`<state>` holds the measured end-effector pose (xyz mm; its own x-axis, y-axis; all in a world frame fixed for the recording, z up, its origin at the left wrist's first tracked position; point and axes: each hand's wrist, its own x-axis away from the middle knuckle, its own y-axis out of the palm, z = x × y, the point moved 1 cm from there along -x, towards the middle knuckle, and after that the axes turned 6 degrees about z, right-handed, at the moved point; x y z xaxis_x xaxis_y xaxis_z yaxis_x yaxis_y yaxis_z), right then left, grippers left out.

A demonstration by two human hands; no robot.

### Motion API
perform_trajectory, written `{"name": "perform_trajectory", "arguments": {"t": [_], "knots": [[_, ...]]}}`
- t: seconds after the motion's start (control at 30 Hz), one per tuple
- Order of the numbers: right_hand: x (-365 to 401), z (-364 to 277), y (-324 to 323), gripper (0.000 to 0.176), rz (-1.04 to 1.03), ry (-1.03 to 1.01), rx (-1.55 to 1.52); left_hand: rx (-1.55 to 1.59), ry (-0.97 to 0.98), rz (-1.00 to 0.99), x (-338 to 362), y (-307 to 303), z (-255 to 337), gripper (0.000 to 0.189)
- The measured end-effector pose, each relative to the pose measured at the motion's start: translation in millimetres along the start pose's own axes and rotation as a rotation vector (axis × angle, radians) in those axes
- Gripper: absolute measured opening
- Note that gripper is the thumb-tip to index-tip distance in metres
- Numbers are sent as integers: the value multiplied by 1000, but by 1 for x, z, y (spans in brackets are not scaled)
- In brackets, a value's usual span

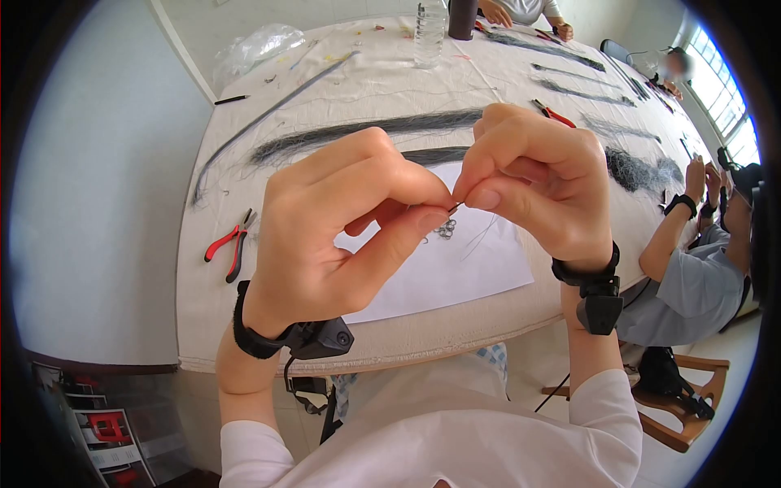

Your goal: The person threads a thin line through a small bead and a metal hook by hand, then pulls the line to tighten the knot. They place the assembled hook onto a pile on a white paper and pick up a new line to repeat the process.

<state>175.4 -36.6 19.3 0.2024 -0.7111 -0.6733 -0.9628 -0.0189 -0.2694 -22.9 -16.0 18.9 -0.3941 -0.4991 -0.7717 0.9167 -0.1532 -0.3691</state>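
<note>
My left hand is closed in a pinch on a short, thin dark wire. Its fingertips almost meet those of my right hand, which pinches at the same wire. Loose thin strands trail below the right fingers. Under the fingertips, partly covered by them, a small cluster of metal rings lies on a white sheet of paper. Just beyond my hands stretches a long bundle of dark wire; a second bundle is partly hidden behind them.
Pliers with red and black handles lie left of my left hand. Toward the back stand a clear bottle and a dark cylinder. More wire bundles and red-handled pliers lie to the right, where a co-worker sits.
</note>
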Motion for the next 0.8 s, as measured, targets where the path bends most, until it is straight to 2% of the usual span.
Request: {"name": "perform_trajectory", "arguments": {"t": [0.37,0.43,0.53,0.67,0.8], "knots": [[0,3,-1,18,-48,12,-28,-20,36,23,1,0,-2,8],[-2,6,-4,18,-124,-124,25,-42,19,45,2,-2,-2,8],[-3,3,-6,16,-153,-137,27,-17,-21,72,3,-4,-6,7],[-1,3,-6,16,-105,-93,60,4,-22,65,3,-7,-6,5],[-3,9,-5,15,-38,-91,27,97,-155,-21,3,-6,-4,7]]}}
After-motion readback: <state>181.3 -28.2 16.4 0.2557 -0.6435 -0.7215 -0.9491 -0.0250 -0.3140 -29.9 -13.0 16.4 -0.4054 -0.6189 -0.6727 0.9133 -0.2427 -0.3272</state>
